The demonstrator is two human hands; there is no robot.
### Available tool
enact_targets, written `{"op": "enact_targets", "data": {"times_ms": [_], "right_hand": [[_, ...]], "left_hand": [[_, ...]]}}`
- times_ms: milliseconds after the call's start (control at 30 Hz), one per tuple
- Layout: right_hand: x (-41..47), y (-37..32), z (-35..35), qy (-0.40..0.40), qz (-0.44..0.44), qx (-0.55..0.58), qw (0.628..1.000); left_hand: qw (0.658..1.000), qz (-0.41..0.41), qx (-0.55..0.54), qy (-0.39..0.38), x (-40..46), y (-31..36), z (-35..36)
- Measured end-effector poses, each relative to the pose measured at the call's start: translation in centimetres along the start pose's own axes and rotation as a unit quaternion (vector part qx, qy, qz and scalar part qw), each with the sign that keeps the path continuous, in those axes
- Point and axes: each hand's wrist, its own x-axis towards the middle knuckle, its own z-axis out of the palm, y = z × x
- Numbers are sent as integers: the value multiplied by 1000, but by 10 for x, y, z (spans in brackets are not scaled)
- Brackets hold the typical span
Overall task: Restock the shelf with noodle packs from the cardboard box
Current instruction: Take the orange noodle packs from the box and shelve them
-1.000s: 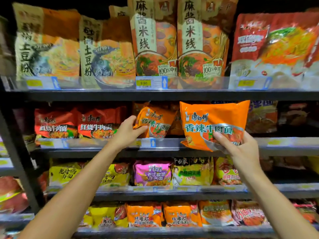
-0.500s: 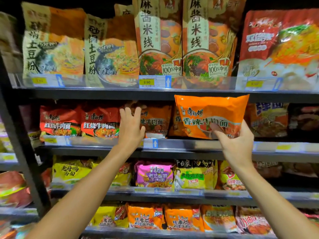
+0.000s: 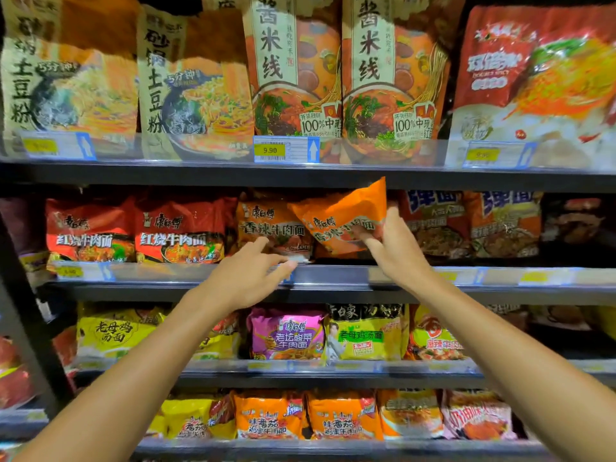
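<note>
My right hand (image 3: 395, 253) grips the lower right corner of an orange noodle pack (image 3: 336, 213). The pack is tilted, left end down, inside the second shelf (image 3: 336, 278), just under the board above. It leans against a matching orange pack (image 3: 266, 225) that stands upright on that shelf. My left hand (image 3: 248, 276) hovers in front of the shelf's front rail below the standing pack, with fingers loosely stretched out and nothing in them. The cardboard box is out of view.
Red noodle packs (image 3: 133, 230) fill the second shelf on the left and darker orange packs (image 3: 466, 225) fill it on the right. Tall noodle bags (image 3: 293, 71) stand on the top shelf behind a price rail. Lower shelves hold yellow, pink and orange packs.
My right hand pushed the orange pack from in front of the rail into the second shelf and tilted it. My left hand came off the standing pack and dropped to the rail.
</note>
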Motion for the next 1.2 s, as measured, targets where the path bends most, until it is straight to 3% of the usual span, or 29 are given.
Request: {"op": "enact_targets", "data": {"times_ms": [100,300,433,567,700,800,867,967,1200], "right_hand": [[10,4,1,-54,56,-132,988],[18,9,-10,-119,117,-99,981],[24,3,-13,-165,148,-279,934],[27,-1,-22,-154,132,-399,894],[14,9,-30,-42,92,-343,934],[-6,4,-24,7,-69,-277,958],[-17,-1,-14,-75,-127,-235,961],[-23,-3,-5,-230,-87,-242,938],[-17,-14,-9,-265,13,-199,943]], "left_hand": [[1000,8,-19,-12,-1,-5,-3],[999,37,-15,1,-1,-6,-1],[998,58,-4,-11,6,-10,-6],[997,77,-15,-16,8,-20,-9],[999,30,37,-25,4,-24,-4],[997,14,40,-64,4,-16,-3],[996,14,29,-81,6,-11,-7],[994,13,37,-106,12,-6,-12],[989,11,62,-136,20,4,-11]]}}
